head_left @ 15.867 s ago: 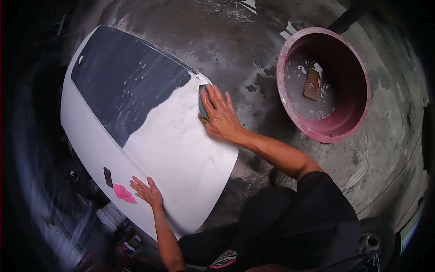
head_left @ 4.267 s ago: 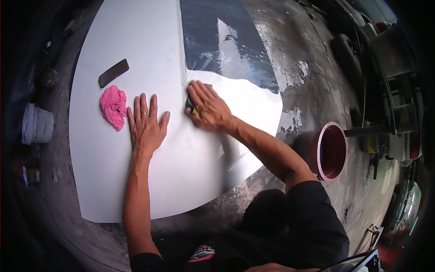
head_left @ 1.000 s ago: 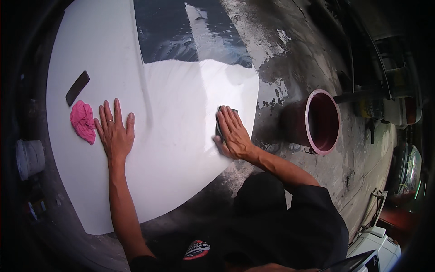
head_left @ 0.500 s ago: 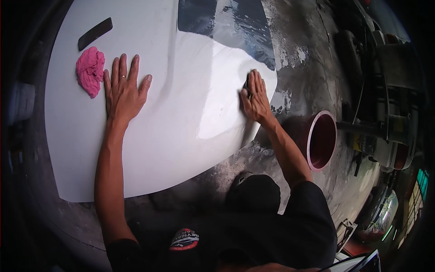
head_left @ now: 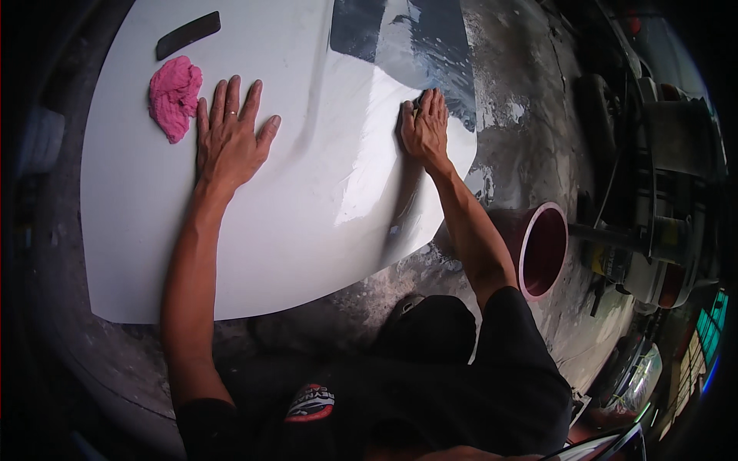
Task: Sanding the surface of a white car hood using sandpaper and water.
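A large white panel [head_left: 254, 246], shaped like a car bonnet, lies in front of me, with a dark grey, wet-looking area [head_left: 442, 46] at its far right. My left hand [head_left: 234, 146] rests flat on the white surface, fingers spread. Just left of its fingertips is a crumpled pink cloth [head_left: 175, 100]. Beyond the cloth lies a black, slightly curved block [head_left: 188, 35]. Near the panel's right edge, my right hand [head_left: 427, 134] presses down on a dark pad [head_left: 417, 101]. Most of the pad is hidden under the fingers, which reach the border of the dark area.
A maroon bucket [head_left: 563, 250] with a pale rim stands on the stained concrete floor [head_left: 511, 138] to the right of the panel. Farther right are shelf-like racks and containers [head_left: 676, 230], partly in shadow. A plastic-wrapped object [head_left: 634, 376] sits at the lower right.
My view has shifted a little, so the panel's far part sits farther right and higher. The right hand has slid slightly left along the panel with the pad. The left hand stays beside the cloth.
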A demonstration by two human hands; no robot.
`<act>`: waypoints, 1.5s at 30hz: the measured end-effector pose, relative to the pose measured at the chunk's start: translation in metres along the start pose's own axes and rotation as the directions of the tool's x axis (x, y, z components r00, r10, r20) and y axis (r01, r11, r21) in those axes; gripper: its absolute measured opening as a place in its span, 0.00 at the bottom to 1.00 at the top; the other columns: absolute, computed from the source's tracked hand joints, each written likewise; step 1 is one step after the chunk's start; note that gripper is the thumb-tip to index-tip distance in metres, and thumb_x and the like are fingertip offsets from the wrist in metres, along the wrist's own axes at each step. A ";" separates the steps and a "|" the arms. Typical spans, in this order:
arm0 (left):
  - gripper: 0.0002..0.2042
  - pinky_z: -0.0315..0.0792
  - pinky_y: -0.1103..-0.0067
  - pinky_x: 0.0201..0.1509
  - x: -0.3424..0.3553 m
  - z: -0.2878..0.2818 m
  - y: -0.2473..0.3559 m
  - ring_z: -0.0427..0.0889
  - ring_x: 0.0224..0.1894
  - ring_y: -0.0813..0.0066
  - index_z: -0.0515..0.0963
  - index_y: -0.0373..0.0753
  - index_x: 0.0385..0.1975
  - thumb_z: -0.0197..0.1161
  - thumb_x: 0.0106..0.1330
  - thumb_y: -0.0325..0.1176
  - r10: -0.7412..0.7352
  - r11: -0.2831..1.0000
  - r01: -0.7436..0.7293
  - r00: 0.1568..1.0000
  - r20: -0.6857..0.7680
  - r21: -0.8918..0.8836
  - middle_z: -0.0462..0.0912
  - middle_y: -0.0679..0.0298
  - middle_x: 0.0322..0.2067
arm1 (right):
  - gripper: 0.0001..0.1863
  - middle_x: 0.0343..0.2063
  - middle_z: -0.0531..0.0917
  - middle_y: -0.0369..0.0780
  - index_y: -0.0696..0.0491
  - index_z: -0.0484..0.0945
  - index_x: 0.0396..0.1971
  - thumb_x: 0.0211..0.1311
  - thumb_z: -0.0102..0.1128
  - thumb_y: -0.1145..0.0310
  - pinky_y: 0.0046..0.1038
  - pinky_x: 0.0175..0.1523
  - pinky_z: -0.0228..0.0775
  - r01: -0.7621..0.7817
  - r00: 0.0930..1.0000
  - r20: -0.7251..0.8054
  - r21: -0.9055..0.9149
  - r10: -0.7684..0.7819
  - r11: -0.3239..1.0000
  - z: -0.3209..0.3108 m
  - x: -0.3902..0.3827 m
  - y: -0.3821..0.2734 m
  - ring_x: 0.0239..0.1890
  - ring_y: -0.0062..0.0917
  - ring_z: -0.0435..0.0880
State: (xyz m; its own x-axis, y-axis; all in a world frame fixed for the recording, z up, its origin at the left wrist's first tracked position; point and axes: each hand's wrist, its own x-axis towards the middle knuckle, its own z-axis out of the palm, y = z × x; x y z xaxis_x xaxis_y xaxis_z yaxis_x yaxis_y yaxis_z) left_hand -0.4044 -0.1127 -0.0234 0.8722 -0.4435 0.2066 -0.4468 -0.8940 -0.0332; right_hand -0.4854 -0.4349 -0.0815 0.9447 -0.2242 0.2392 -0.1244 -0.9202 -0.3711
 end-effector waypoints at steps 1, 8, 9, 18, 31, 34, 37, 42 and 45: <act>0.31 0.41 0.53 0.76 0.000 0.000 0.000 0.51 0.75 0.51 0.59 0.43 0.72 0.50 0.73 0.51 0.006 1.000 -0.006 1.000 -0.015 -0.015 0.57 0.48 0.71 | 0.38 0.68 0.56 0.66 0.73 0.54 0.66 0.73 0.39 0.52 0.49 0.75 0.41 0.044 0.999 -0.023 -0.018 -0.045 0.999 0.000 -0.006 -0.011 0.72 0.56 0.53; 0.31 0.41 0.52 0.76 -0.001 0.000 -0.001 0.51 0.75 0.51 0.60 0.43 0.71 0.51 0.73 0.52 -0.005 0.999 0.003 0.999 -0.042 -0.055 0.58 0.49 0.71 | 0.38 0.70 0.58 0.59 0.69 0.55 0.68 0.73 0.38 0.49 0.45 0.77 0.41 0.393 0.901 0.179 0.043 -0.394 0.919 -0.014 0.009 -0.056 0.74 0.48 0.53; 0.31 0.41 0.52 0.76 -0.001 0.000 -0.001 0.51 0.75 0.51 0.60 0.43 0.71 0.51 0.73 0.52 -0.003 0.998 0.000 0.998 -0.061 -0.056 0.58 0.49 0.71 | 0.37 0.69 0.58 0.59 0.70 0.55 0.67 0.73 0.39 0.52 0.45 0.77 0.41 0.276 0.954 0.113 0.041 -0.279 0.960 -0.005 0.034 -0.046 0.74 0.50 0.53; 0.30 0.43 0.52 0.76 -0.003 0.003 -0.002 0.53 0.74 0.53 0.63 0.43 0.70 0.50 0.72 0.53 -0.013 0.995 0.003 0.995 -0.100 -0.096 0.59 0.51 0.70 | 0.36 0.68 0.60 0.59 0.65 0.58 0.68 0.70 0.49 0.54 0.46 0.75 0.47 0.701 0.513 0.360 0.349 -0.779 0.622 -0.026 -0.046 -0.121 0.73 0.48 0.57; 0.31 0.39 0.53 0.77 -0.002 -0.002 -0.002 0.50 0.75 0.53 0.61 0.42 0.70 0.49 0.72 0.53 -0.025 0.994 0.017 0.997 -0.066 -0.109 0.58 0.49 0.71 | 0.39 0.69 0.57 0.61 0.70 0.54 0.68 0.72 0.39 0.49 0.45 0.77 0.40 0.401 0.902 0.150 0.055 -0.404 0.914 0.008 0.045 -0.094 0.74 0.51 0.52; 0.31 0.39 0.53 0.77 -0.002 -0.005 -0.002 0.50 0.75 0.53 0.61 0.42 0.70 0.50 0.72 0.53 -0.018 0.993 0.014 0.999 -0.032 -0.117 0.58 0.49 0.71 | 0.39 0.69 0.56 0.64 0.73 0.53 0.67 0.73 0.38 0.51 0.46 0.77 0.39 0.224 0.973 0.059 -0.001 -0.224 0.975 0.025 0.068 -0.082 0.74 0.53 0.51; 0.31 0.39 0.53 0.77 -0.001 -0.007 -0.001 0.50 0.75 0.52 0.61 0.42 0.70 0.52 0.72 0.51 -0.016 0.993 0.012 0.999 -0.033 -0.113 0.58 0.48 0.71 | 0.38 0.68 0.58 0.62 0.72 0.56 0.66 0.71 0.41 0.51 0.45 0.77 0.42 0.553 0.811 0.198 0.053 -0.551 0.832 0.010 0.019 -0.096 0.73 0.53 0.53; 0.32 0.39 0.53 0.76 -0.001 -0.009 0.000 0.51 0.75 0.50 0.61 0.40 0.70 0.54 0.71 0.51 -0.002 0.993 -0.001 1.000 -0.027 -0.114 0.57 0.47 0.71 | 0.38 0.69 0.58 0.60 0.68 0.54 0.68 0.73 0.39 0.50 0.44 0.77 0.42 0.355 0.914 0.199 0.029 -0.354 0.934 -0.001 0.034 -0.034 0.74 0.51 0.52; 0.33 0.39 0.53 0.76 0.000 -0.009 0.001 0.51 0.75 0.49 0.60 0.41 0.71 0.55 0.70 0.51 0.009 0.995 -0.011 1.000 -0.021 -0.097 0.57 0.46 0.71 | 0.37 0.68 0.57 0.64 0.72 0.55 0.66 0.73 0.38 0.51 0.46 0.75 0.43 0.042 0.998 -0.042 -0.013 -0.043 0.999 0.008 0.062 -0.010 0.72 0.54 0.54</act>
State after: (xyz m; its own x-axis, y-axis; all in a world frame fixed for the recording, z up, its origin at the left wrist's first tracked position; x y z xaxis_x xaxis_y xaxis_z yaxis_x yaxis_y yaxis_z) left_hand -0.4069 -0.1128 -0.0146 0.8637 -0.4503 0.2263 -0.4736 -0.8788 0.0591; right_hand -0.4229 -0.4375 -0.0703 0.9357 -0.1979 0.2920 -0.0883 -0.9328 -0.3493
